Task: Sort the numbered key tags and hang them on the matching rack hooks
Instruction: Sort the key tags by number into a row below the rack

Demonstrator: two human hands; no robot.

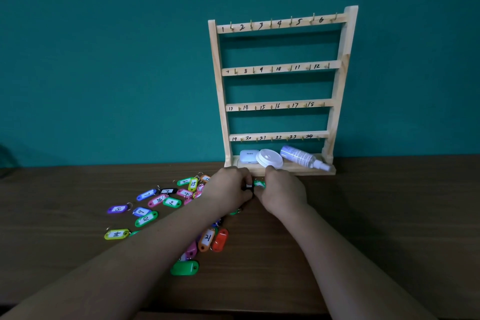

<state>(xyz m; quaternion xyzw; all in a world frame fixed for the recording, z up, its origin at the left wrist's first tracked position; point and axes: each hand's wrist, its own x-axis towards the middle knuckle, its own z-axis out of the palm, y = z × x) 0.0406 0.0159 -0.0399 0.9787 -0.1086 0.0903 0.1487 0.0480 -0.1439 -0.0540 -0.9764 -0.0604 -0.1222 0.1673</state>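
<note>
Before rack [279, 104]: left grip [228, 187] pinches black tag [248, 188], right grip [281, 192] green tag [259, 184]; left forearm [155, 247] covers loose tags [146, 219].

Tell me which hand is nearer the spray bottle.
Right. The right hand, pinching a green tag, sits in front and left of the spray bottle; the left hand, pinching a black tag, lies further left.

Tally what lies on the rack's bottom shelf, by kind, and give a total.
White case: 1
White disc: 1
Spray bottle: 1
Total: 3
</note>
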